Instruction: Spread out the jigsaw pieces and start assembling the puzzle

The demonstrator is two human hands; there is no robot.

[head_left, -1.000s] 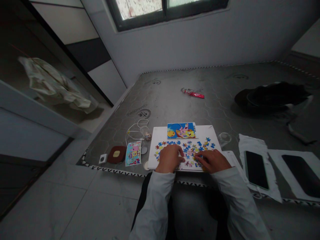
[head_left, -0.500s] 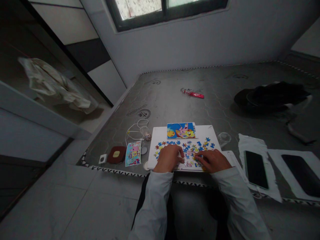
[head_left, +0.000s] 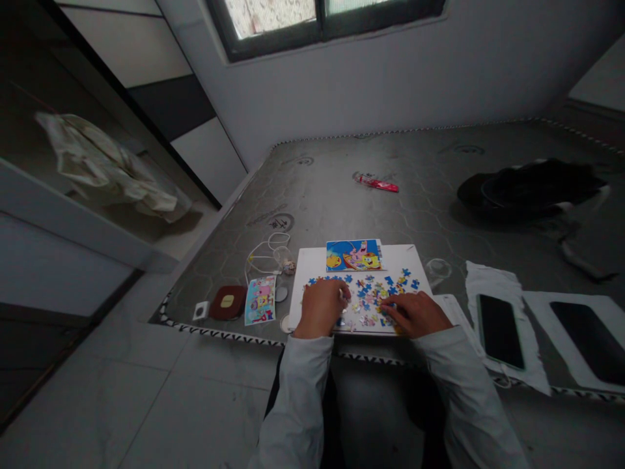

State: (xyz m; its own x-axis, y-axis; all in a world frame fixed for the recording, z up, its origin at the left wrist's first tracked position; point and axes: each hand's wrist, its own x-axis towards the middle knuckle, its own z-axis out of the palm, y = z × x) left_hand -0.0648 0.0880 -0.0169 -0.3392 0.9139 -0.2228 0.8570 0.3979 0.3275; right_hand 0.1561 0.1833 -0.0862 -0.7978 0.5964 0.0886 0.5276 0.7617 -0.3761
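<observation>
My left hand (head_left: 323,307) is over the left part of a white board (head_left: 312,259), with its fingers curled down and inward. Whatever its fingertips hold, if anything, is hidden. On the right part of the board, my right hand (head_left: 415,314) has thumb and forefinger pinched together at a small jigsaw puzzle piece (head_left: 381,310). Loose jigsaw puzzle pieces (head_left: 361,284), mostly blue and yellow, are scattered between and beyond both hands. A cartoon picture card (head_left: 354,255) lies at the far edge of the board.
Left of the board are a second cartoon card (head_left: 260,300), a brown case (head_left: 228,302), a small white box (head_left: 200,311) and a white cord (head_left: 263,242). On the right lie two phones (head_left: 500,331). A red packet (head_left: 381,184) and a dark cap (head_left: 508,192) lie farther back.
My left hand has moved a little to the left, its fingers drawn in, uncovering puzzle pieces near the board's middle. My right hand has stayed in place.
</observation>
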